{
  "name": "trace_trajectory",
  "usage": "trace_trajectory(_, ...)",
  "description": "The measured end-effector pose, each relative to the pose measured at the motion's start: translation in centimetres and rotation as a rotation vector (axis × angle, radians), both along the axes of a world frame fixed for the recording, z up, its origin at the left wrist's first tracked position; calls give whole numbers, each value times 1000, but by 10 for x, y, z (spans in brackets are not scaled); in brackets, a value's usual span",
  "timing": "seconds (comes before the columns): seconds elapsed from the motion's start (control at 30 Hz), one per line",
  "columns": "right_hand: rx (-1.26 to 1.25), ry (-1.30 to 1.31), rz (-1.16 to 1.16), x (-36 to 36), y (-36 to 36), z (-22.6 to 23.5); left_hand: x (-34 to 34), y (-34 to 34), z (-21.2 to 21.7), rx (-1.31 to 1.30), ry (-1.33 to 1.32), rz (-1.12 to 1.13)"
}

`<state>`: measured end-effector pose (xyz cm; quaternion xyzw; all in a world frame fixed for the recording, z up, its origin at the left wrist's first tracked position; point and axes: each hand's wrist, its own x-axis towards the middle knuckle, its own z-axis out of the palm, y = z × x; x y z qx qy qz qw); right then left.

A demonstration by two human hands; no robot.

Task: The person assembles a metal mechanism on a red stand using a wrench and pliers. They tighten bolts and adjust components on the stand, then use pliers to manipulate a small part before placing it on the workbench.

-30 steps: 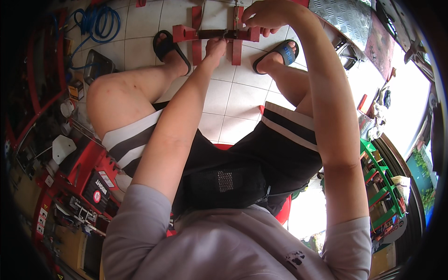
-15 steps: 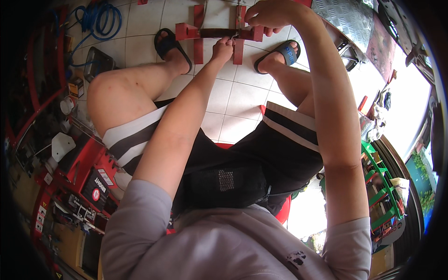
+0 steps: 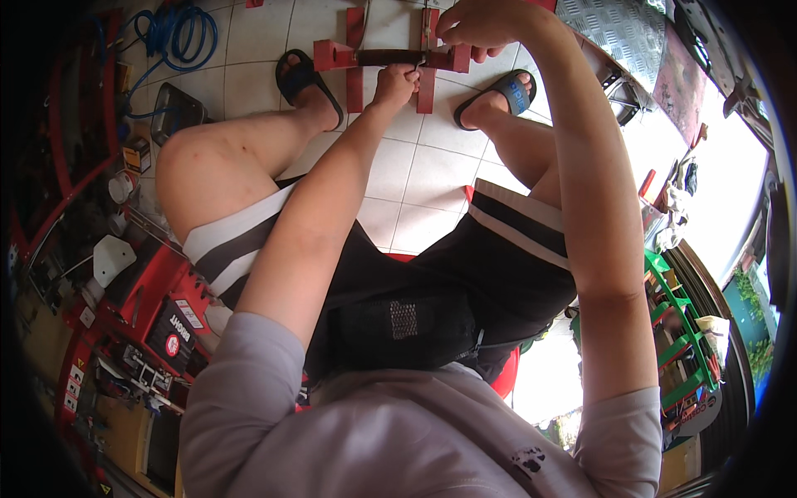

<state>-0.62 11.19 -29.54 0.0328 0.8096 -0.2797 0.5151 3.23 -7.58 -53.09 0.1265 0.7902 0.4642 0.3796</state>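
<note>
A red metal stand stands on the floor between my feet, with a dark bar running across it. My left hand is closed in a fist just below the bar's right part. A thin metal piece shows at its fingertips; what the fist holds is too small to make out. Over the stand's right end my right hand is bent with curled fingers. Whatever lies inside those fingers is hidden. A thin upright rod rises just left of them.
My sandalled feet flank the stand. A coiled blue hose and a dark tray lie at the far left. Red machinery stands at my left. Metal tread plate is at the far right, and a green rack is by my right elbow.
My left fist has turned a little and shifted slightly right, with its knuckles now more on top. The right hand stays in nearly the same place.
</note>
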Motion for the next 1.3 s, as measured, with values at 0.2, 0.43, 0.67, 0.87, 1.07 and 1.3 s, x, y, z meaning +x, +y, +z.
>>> trace_trajectory(0.2,7,12,9,-3,-3,1,0,-1,-4,-11,50,-7)
trace_trajectory(0.43,6,13,-29,-1,-3,4,-17,13,19,-197,-184,-78)
trace_trajectory(0.67,15,9,112,-5,1,-3,-49,38,57,-212,-726,205)
trace_trajectory(0.87,-29,34,-1,-3,1,1,-42,27,47,-426,-459,100)
trace_trajectory(1.07,-21,47,12,-1,6,-2,-35,21,54,-303,-253,242)
trace_trajectory(1.3,43,29,54,-4,0,2,-22,24,22,-117,-347,188)
